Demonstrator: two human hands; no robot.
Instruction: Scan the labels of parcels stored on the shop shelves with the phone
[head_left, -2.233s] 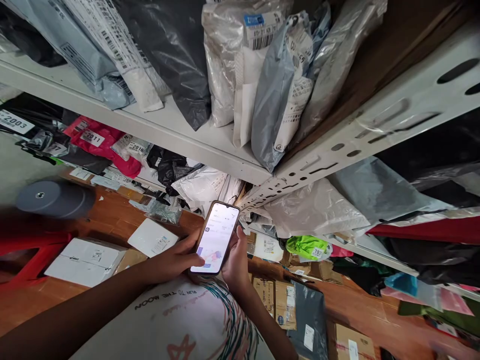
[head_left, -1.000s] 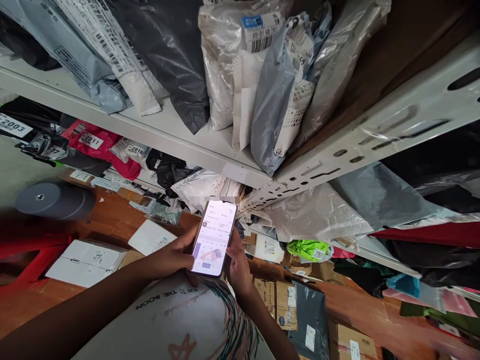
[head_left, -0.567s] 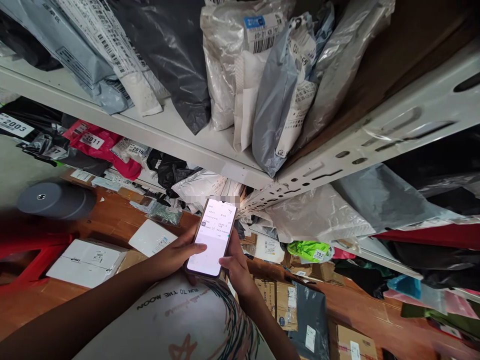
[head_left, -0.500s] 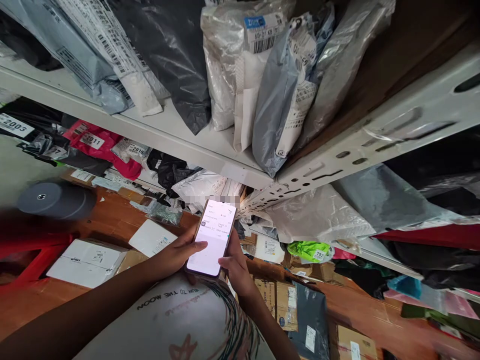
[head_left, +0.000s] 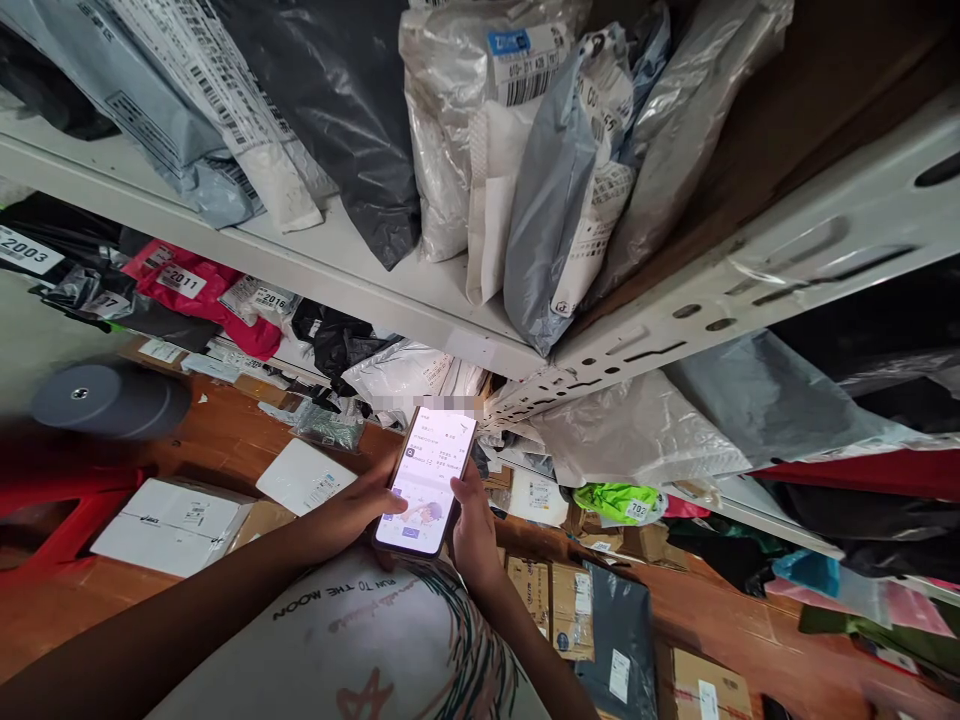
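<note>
A smartphone [head_left: 424, 480] with a lit screen is held upright in front of my body, tilted slightly to the right. My left hand [head_left: 371, 500] wraps round its left side, the thumb over the lower left of the screen. Round the right side is my right hand [head_left: 472, 520], its thumb at the screen's right edge. Text fills the upper part of the screen, and a small purple picture shows lower down. The fingers behind the phone are hidden.
Metal shelving [head_left: 480, 345] full of plastic parcels rises just ahead, with a perforated post [head_left: 720, 270] at right. On the floor lie a white box [head_left: 172, 525], cartons [head_left: 712, 680] and a dark grey parcel [head_left: 619, 640]. A red stool [head_left: 82, 510] stands at left.
My right thumb has moved up along the phone's right edge. My left thumb has shifted slightly down and left. A purple picture has appeared on the lower screen.
</note>
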